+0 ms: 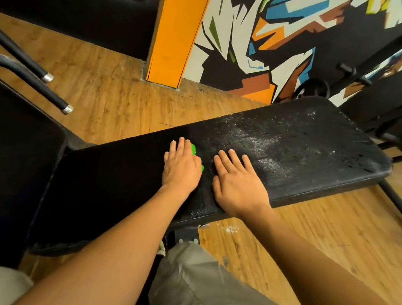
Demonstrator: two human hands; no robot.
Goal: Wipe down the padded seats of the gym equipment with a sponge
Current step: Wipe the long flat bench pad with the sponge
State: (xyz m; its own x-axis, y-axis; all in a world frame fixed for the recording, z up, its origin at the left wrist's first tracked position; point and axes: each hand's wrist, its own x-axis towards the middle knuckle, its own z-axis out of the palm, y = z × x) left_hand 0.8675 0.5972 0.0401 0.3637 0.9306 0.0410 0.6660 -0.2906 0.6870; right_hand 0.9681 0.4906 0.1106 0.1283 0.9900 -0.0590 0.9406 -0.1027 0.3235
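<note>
Head view — left hand (181,167), fingers flat, presses green sponge (193,149) onto black padded seat (297,144); right hand (238,182) lies flat just beside, holding nothing. Seat runs lower-left to upper-right; whitish film (259,141) lies beyond the right hand, farther from the sponge.

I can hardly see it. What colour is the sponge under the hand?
Bright green; the sponge peeks out beneath the left hand, head view.
</note>
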